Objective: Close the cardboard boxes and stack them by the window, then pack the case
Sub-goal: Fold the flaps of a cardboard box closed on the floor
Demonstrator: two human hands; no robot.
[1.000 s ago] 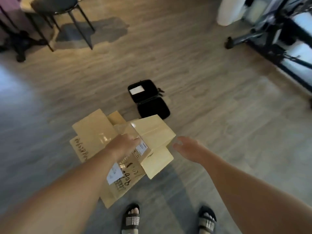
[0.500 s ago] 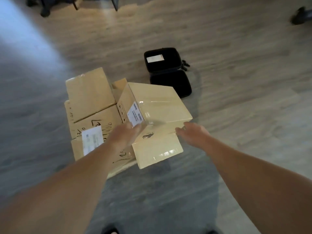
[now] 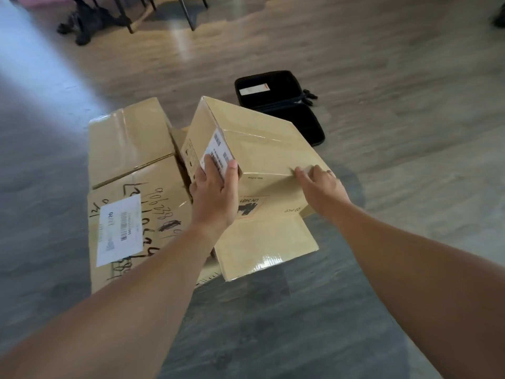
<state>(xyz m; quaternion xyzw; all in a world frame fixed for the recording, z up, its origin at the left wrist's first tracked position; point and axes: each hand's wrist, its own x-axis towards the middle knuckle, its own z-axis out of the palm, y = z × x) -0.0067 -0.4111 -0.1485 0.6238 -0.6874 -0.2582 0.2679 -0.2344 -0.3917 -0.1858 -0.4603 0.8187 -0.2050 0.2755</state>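
Note:
Two tan cardboard boxes lie on the wooden floor. The smaller box [image 3: 259, 143] is tilted, resting partly on the larger box [image 3: 131, 170], with one flap [image 3: 265, 244] hanging open toward me. My left hand [image 3: 214, 192] grips the smaller box's near left corner over a white label. My right hand [image 3: 318, 184] presses its fingertips on the near top edge of that box. The larger box carries a white shipping label [image 3: 120, 228] and black handwriting. A black zip case [image 3: 278, 102] lies open just behind the boxes, a white card inside its far half.
Black chair legs [image 3: 188, 12] and a dark stand base [image 3: 87, 23] stand at the far left. A dark object [image 3: 500, 17] shows at the right edge. Bare wood floor lies to the right of the boxes and in front of me.
The view has closed in on the boxes. My left hand has shifted onto the smaller box's labelled corner, and my right hand has reached its top edge. The box has tilted up.

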